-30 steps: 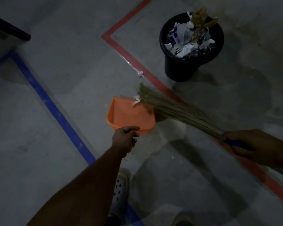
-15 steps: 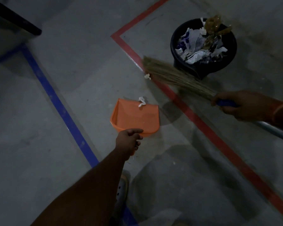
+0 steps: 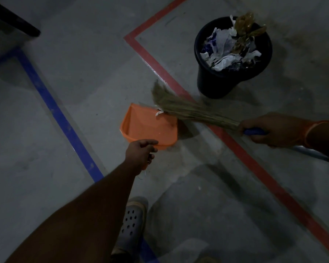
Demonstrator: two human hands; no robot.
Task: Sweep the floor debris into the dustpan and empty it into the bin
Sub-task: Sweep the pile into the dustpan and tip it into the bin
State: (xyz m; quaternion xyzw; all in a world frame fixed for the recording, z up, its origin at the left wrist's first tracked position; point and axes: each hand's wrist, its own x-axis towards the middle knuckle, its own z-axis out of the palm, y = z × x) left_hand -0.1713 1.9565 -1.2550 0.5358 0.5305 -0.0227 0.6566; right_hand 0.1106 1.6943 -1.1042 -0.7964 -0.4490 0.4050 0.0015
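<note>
An orange dustpan (image 3: 146, 126) lies flat on the grey floor, its mouth facing away from me. My left hand (image 3: 141, 151) grips its handle at the near end. My right hand (image 3: 272, 129) grips the blue handle of a straw broom (image 3: 186, 109), whose bristles lie across the dustpan's far right corner. A small white paper scrap (image 3: 159, 112) sits at the pan's mouth under the bristles. A black bin (image 3: 232, 56) heaped with crumpled paper and dry leaves stands beyond the broom.
A red tape line (image 3: 241, 147) runs diagonally under the broom, and a blue tape line (image 3: 59, 114) passes left of the dustpan. A dark furniture leg (image 3: 17, 23) shows at top left. My foot in a grey clog (image 3: 131, 223) stands below the pan.
The broom swung out to the far scrap by the red line, then came back down onto the dustpan's mouth, bringing the scrap with it. My left hand kept the pan still.
</note>
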